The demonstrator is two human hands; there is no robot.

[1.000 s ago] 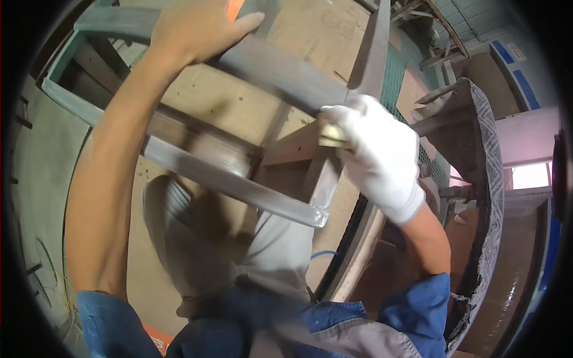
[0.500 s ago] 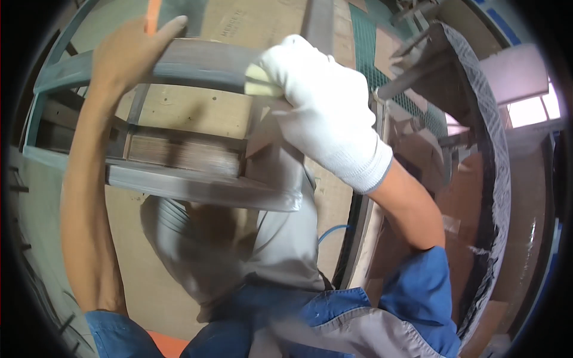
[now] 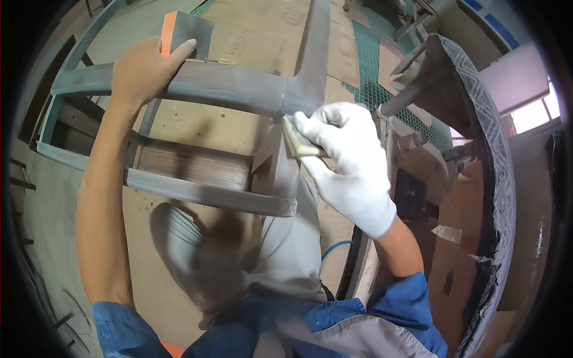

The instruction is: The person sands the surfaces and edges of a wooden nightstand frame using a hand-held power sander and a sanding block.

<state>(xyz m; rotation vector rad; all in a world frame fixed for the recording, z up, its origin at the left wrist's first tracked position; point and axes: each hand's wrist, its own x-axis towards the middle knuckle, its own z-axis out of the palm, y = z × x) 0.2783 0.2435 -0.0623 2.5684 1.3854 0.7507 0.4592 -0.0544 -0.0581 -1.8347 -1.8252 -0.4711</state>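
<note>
A grey wooden furniture frame point(image 3: 224, 87), chair-like with rails and legs, lies before me. My bare left hand point(image 3: 136, 73) rests over its upper rail at the left. Between its thumb and fingers is a grey sanding block point(image 3: 192, 37) with an orange edge, held above the rail. My right hand point(image 3: 352, 161), in a white knit glove, pinches a pale yellow folded pad point(image 3: 300, 143). The pad touches the frame just below the joint where the rail meets the right leg. Its exact material cannot be made out.
Flat cardboard point(image 3: 256, 36) lies beyond and under the frame. Green mesh point(image 3: 373, 65) is at the far right. A dark table-like piece with a wrapped, pale edge point(image 3: 498, 161) stands at the right. A blue hose point(image 3: 334, 247) curves near my knee.
My right hand has moved with the pad from the upper rail, rightward and nearer to me, to the corner joint. My left hand keeps hold of the rail and the sanding block.
</note>
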